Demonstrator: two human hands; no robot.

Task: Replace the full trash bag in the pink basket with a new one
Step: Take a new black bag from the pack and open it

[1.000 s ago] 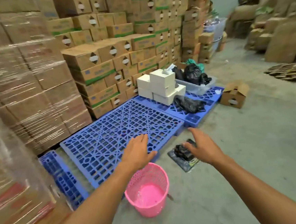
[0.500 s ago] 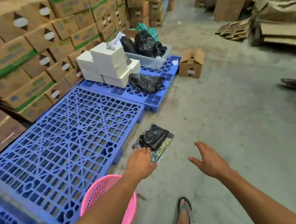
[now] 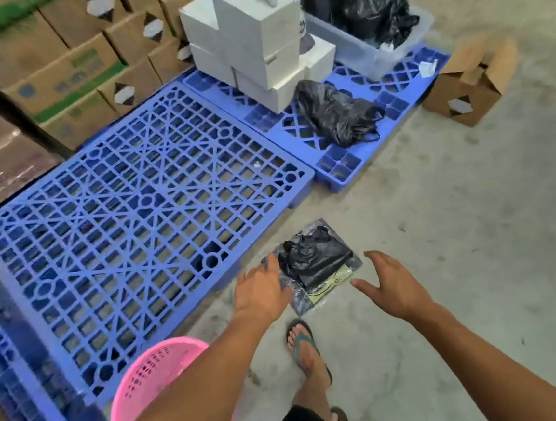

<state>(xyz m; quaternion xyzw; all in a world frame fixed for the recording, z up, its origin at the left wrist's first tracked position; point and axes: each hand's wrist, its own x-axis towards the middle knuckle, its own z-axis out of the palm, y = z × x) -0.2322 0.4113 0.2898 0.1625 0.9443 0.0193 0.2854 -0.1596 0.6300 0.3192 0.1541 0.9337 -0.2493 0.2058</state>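
Note:
The pink basket stands on the concrete floor at the lower left, partly hidden behind my left forearm. A flat packet of folded black trash bags lies on the floor ahead, next to the blue pallet's corner. My left hand hovers at the packet's left edge with fingers spread and empty. On the packet's right side my right hand is open, a short gap away from it. A filled black trash bag lies on the far blue pallet.
A large blue plastic pallet fills the left. White boxes and a clear tub holding black bags sit behind it. Stacked cardboard cartons line the far left; an open carton stands at right. My sandalled foot is below the packet.
I have stepped forward and looked down; both hands have come closer to the packet of bags, one on each side. The basket has slid further to the lower left of view.

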